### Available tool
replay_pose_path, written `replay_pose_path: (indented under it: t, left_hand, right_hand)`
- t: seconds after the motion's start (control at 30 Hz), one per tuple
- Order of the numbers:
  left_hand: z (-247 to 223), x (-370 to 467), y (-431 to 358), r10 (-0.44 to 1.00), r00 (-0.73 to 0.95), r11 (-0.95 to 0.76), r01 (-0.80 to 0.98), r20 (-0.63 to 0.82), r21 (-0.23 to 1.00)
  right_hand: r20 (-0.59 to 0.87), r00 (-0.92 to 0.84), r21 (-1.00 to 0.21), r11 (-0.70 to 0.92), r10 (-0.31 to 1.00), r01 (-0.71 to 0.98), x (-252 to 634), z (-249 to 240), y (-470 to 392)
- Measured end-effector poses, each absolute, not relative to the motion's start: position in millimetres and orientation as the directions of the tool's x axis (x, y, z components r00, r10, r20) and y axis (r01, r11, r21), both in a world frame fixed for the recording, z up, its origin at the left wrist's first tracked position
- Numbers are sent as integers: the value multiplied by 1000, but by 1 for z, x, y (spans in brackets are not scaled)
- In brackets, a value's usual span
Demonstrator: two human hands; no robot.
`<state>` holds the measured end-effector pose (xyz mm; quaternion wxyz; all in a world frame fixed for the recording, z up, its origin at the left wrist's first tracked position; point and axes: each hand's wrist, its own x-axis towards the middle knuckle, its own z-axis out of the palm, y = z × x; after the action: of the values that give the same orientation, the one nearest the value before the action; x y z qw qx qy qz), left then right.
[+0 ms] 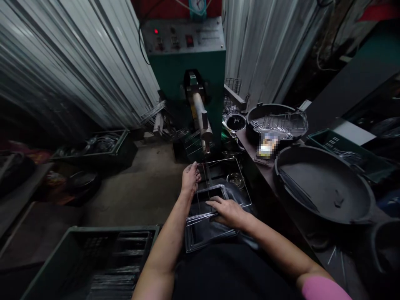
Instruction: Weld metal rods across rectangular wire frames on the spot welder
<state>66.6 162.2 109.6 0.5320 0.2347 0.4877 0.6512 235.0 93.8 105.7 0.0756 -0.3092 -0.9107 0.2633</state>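
Note:
My left hand point(190, 179) is closed in a pinch on the upper left corner of a thin rectangular wire frame point(243, 181), held up in front of the machine's electrode tip point(206, 146). My right hand point(229, 212) is closed at the near side of that frame, its fingers bent around the wire; the exact grip is partly hidden. Beneath it, a stack of bent wire frames point(194, 246) rests on my lap, some of them fanned out under the right palm.
A green machine point(168, 68) with a lit red lamp stands ahead. To the right are a large round pan point(325, 179) and another pan point(259, 109) with wire pieces. At lower left is a green crate point(59, 254) of wire parts; another crate point(121, 143) stands beyond.

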Motion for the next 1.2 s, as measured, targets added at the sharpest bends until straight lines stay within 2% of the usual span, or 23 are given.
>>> replay_pose_path:
  t: [0.27, 0.63, 0.73, 0.93, 1.2]
  left_hand:
    - [102, 69, 162, 918, -350, -8, -486, -186, 874]
    - [99, 76, 163, 927, -327, 13, -466, -186, 885]
    - [101, 77, 156, 953, -268, 32, -383, -145, 923]
    - [106, 80, 140, 966, -256, -56, -51, 41, 997]
    - [101, 84, 155, 964, -258, -70, -7, 66, 998]
  right_hand:
    - [-41, -789, -457, 691, 613, 560, 237, 103, 92]
    - [-28, -811, -468, 709, 585, 527, 237, 102, 94]
    - [-36, -805, -473, 699, 593, 536, 239, 103, 93]
    - [-55, -783, -444, 687, 619, 575, 240, 107, 93]
    - [-64, -771, -366, 704, 634, 609, 239, 115, 102]
